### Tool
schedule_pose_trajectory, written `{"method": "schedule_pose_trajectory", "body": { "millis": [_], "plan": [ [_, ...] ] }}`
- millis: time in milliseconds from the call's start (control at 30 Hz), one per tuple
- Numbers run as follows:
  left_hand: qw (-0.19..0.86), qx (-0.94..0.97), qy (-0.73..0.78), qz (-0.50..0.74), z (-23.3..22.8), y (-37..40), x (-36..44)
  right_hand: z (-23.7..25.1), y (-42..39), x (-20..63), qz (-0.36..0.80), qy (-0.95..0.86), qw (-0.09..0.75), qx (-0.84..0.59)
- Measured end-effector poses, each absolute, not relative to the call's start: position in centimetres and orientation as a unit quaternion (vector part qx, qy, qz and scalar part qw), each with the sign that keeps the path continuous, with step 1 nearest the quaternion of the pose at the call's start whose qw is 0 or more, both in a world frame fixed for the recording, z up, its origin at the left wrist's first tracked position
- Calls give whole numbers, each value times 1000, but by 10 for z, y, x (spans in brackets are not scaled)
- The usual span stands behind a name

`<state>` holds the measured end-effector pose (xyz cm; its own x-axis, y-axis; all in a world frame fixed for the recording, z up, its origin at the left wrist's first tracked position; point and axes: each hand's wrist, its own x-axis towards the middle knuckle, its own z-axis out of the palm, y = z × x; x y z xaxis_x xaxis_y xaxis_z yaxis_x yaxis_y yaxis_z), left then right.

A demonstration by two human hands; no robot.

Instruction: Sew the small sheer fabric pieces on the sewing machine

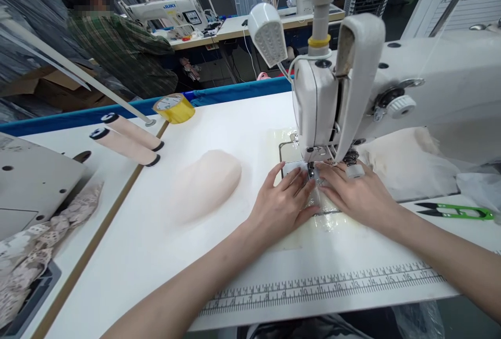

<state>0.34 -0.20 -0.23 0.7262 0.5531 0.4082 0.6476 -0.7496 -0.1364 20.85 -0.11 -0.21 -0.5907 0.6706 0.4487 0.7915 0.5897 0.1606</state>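
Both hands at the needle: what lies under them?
Under the left hand and right hand shows a small clear, shiny piece of material on the white sewing machine's metal needle plate. How far it extends beneath the palms is covered.

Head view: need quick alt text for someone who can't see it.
Left hand and right hand lie flat at the needle plate of a white sewing machine. A pale foam pad lies to the left, green thread snips to the right.

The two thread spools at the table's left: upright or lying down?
Lying down: both thread spools rest on their sides on the table, dark end caps facing sideways.
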Motion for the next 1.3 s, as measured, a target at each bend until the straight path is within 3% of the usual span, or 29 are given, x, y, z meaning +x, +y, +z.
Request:
{"method": "schedule_pose_trajectory", "body": {
  "millis": [200, 433, 567, 767, 933, 1300],
  "plan": [
    [114, -942, -230, -216, 4, -6, -6, 2, -8, 212, -109, -906, 236, -334],
    [101, -942, -221, -231, 1, -7, -5, 8, -13, 220, 19, -930, 213, -299],
    [45, -928, -257, -266, -2, -7, -2, 4, -12, 219, -38, -924, 215, -313],
    [83, -931, -263, -239, -1, -10, -1, 2, -12, 217, -121, -924, 237, -274],
    [135, -938, -245, -205, -1, -12, -4, 6, -14, 216, -124, -924, 247, -264],
    [115, -943, -240, -198, -2, -13, -5, 7, -12, 214, -111, -922, 254, -272]
  ]
}}
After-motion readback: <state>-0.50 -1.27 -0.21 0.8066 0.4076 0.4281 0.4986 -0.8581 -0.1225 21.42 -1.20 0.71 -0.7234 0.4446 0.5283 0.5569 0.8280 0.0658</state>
